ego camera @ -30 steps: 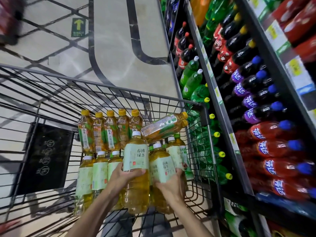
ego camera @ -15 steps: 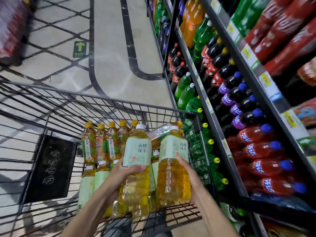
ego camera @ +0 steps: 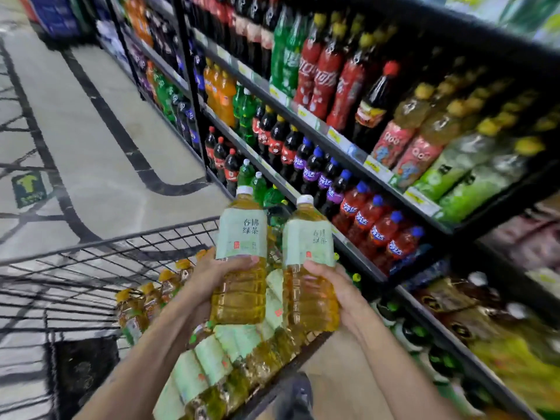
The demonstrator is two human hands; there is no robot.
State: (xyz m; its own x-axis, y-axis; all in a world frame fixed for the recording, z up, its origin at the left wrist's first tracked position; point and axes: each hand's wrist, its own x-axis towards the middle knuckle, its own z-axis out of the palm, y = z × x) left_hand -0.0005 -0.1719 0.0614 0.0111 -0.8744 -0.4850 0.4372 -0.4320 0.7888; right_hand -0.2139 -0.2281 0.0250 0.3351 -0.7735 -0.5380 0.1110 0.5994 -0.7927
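My left hand (ego camera: 209,275) grips a large green-tea bottle (ego camera: 241,256) with a pale green label and white cap. Beside it, my right hand (ego camera: 336,291) grips a second bottle of the same kind (ego camera: 307,268). Both bottles are upright and held above the black wire shopping cart (ego camera: 121,247). Below them in the cart lie several more pale-label tea bottles (ego camera: 212,359), and several smaller yellow-capped tea bottles (ego camera: 145,301) stand further in.
Black shelves (ego camera: 348,144) full of soda and juice bottles run along the right, close to the cart. The tiled aisle floor (ego camera: 100,153) stretches ahead on the left, with a green arrow sticker (ego camera: 28,187).
Both hands have lifted their bottles up out of the cart. My view has swung up and right toward the shelves.
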